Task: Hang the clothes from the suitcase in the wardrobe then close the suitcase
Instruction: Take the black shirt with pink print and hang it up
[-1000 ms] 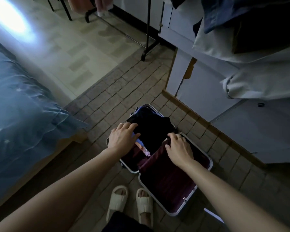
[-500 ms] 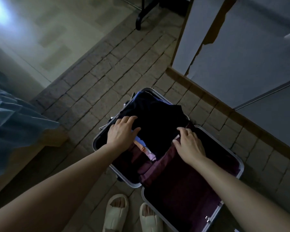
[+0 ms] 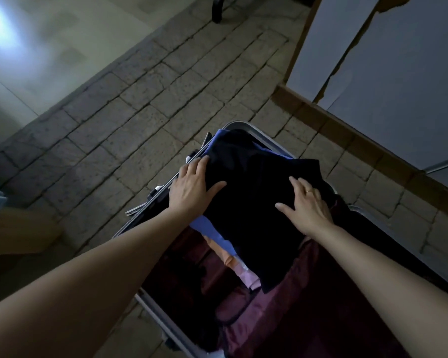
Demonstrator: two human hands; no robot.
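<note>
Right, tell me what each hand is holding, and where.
Neither grips anything. The left hand lies flat on the dark garment's left edge; the right hand rests flat on its top.

The brick-patterned floor [image 3: 145,130] left of the open suitcase [image 3: 246,125] lies bare. On the right, the wardrobe [image 3: 398,73] stands near the suitcase, leaving a narrow strip.

Both forearms are bare, with no sleeves showing, and the right hand [image 3: 309,206] wears a thin gold ring [image 3: 308,191]
</note>
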